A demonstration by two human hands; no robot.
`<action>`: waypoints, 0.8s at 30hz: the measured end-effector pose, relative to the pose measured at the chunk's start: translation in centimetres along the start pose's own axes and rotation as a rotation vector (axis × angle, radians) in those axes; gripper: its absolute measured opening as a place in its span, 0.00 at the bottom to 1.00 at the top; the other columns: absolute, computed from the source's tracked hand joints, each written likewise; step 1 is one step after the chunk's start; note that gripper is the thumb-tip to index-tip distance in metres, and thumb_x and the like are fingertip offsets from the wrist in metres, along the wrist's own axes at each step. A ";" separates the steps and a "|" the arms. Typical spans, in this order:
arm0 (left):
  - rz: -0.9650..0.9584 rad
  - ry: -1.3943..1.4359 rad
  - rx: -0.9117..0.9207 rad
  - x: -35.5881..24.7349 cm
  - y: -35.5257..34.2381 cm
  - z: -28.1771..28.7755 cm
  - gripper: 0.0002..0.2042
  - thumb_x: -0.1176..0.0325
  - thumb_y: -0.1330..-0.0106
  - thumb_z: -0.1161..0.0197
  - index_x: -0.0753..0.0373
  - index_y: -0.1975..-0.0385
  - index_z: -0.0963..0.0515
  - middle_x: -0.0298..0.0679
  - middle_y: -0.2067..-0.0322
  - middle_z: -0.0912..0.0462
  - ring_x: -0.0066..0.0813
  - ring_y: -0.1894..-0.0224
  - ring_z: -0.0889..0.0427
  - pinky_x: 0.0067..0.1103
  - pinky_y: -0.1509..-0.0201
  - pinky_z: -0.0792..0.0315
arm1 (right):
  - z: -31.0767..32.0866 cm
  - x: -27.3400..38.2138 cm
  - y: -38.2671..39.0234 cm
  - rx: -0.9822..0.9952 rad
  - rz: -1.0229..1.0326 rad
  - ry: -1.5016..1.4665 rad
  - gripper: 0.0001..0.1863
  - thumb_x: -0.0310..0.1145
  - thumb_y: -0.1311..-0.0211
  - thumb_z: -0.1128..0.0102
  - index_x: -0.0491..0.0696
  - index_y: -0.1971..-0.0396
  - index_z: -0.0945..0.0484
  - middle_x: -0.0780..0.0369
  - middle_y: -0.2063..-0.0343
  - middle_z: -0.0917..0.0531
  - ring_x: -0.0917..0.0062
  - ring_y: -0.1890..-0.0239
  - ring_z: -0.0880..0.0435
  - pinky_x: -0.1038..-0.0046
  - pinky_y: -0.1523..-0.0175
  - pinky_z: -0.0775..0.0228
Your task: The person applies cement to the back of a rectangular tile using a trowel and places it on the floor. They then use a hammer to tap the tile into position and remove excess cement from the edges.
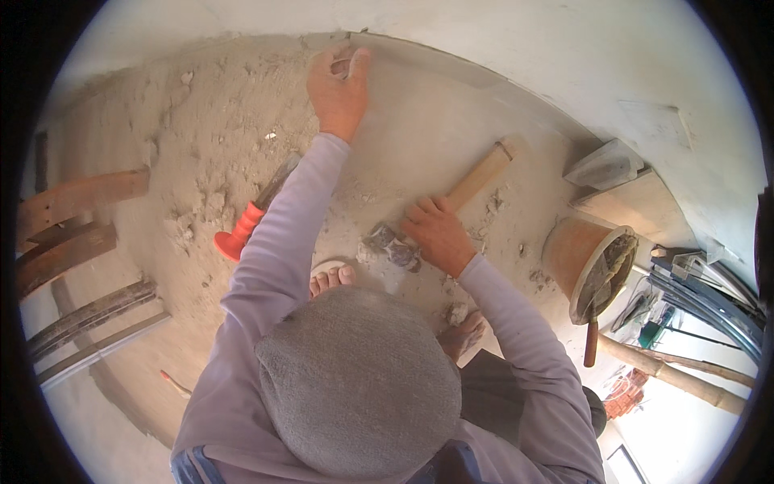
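My left hand reaches up to the foot of the pale wall, its fingers curled and the thumb beside them. What it holds, if anything, is hard to make out. My right hand grips a hammer low on its wooden handle, close to the metal head. That head rests on the dusty floor, and the handle slants away to the upper right. Beside my left forearm lies a chisel with a red hand guard, its blade partly behind the sleeve.
Rubble is strewn over the floor at left. To the right a dusty bucket lies tilted, a wooden-handled tool at its mouth. Metal profiles and bamboo poles lie beyond. Wooden boards stick in from the left.
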State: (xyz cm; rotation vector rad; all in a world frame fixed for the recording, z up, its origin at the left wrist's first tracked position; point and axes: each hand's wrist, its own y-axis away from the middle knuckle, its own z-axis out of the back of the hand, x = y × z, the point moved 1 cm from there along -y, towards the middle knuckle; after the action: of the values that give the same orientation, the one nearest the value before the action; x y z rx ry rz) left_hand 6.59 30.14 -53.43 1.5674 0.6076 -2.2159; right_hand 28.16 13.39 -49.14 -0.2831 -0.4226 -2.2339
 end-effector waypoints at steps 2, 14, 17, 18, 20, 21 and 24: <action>0.090 0.095 -0.007 -0.3 -0.2 -0.5 0.20 0.62 0.40 0.26 0.70 0.54 0.18 0.43 0.62 0.15 0.27 0.61 0.18 0.23 0.58 0.24 | -0.6 0.1 0.4 -0.031 -0.017 0.014 0.06 0.33 0.49 0.37 0.53 0.69 0.21 0.65 0.64 0.23 0.71 0.53 0.26 0.65 0.43 0.38; 0.227 0.204 -0.028 -1.6 -1.0 -0.6 0.22 0.59 0.47 0.20 0.69 0.62 0.19 0.37 0.67 0.18 0.23 0.66 0.21 0.20 0.62 0.28 | -1.5 -0.3 1.0 -0.134 -0.018 -0.087 0.05 0.31 0.49 0.40 0.52 0.71 0.22 0.65 0.66 0.24 0.70 0.54 0.26 0.65 0.42 0.38; 0.259 0.138 -0.031 -2.2 -0.9 -0.9 0.25 0.57 0.50 0.20 0.69 0.60 0.20 0.44 0.60 0.18 0.31 0.58 0.20 0.26 0.60 0.25 | -1.5 -0.4 1.2 -0.129 -0.023 -0.095 0.04 0.31 0.49 0.40 0.52 0.71 0.22 0.65 0.67 0.24 0.71 0.53 0.26 0.66 0.42 0.38; 0.248 0.096 -0.034 -2.3 -0.9 -0.9 0.25 0.56 0.50 0.20 0.69 0.60 0.20 0.45 0.60 0.18 0.32 0.57 0.20 0.26 0.58 0.25 | -1.5 -0.4 1.2 -0.119 -0.025 -0.092 0.04 0.32 0.49 0.40 0.52 0.71 0.22 0.65 0.67 0.24 0.71 0.53 0.26 0.66 0.42 0.38; 0.225 0.013 -0.044 -2.4 -1.1 -1.0 0.26 0.56 0.51 0.20 0.69 0.61 0.21 0.45 0.59 0.19 0.32 0.55 0.21 0.27 0.55 0.25 | -1.3 -0.3 1.1 -0.128 -0.024 -0.085 0.04 0.32 0.49 0.40 0.52 0.71 0.22 0.65 0.67 0.24 0.71 0.54 0.26 0.66 0.43 0.38; 0.229 0.021 -0.040 -2.4 -1.2 -1.0 0.26 0.56 0.50 0.20 0.69 0.60 0.21 0.45 0.59 0.19 0.32 0.55 0.21 0.28 0.54 0.25 | -1.1 -0.2 1.0 -0.134 -0.021 -0.081 0.04 0.32 0.49 0.40 0.52 0.72 0.22 0.65 0.68 0.23 0.71 0.54 0.26 0.66 0.43 0.38; 0.204 0.026 -0.050 -2.3 -0.6 -1.1 0.26 0.57 0.48 0.21 0.68 0.56 0.23 0.44 0.57 0.21 0.33 0.54 0.22 0.29 0.51 0.25 | -0.8 -0.1 1.0 -0.059 -0.029 -0.030 0.04 0.35 0.46 0.40 0.53 0.71 0.19 0.67 0.67 0.21 0.74 0.53 0.24 0.68 0.42 0.38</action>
State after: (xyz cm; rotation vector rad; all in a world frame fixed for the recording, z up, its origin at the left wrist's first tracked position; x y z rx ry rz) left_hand 7.85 31.35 -51.47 1.5615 0.4827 -2.0186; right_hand 28.98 12.56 -49.66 -0.3445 -0.3795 -2.2755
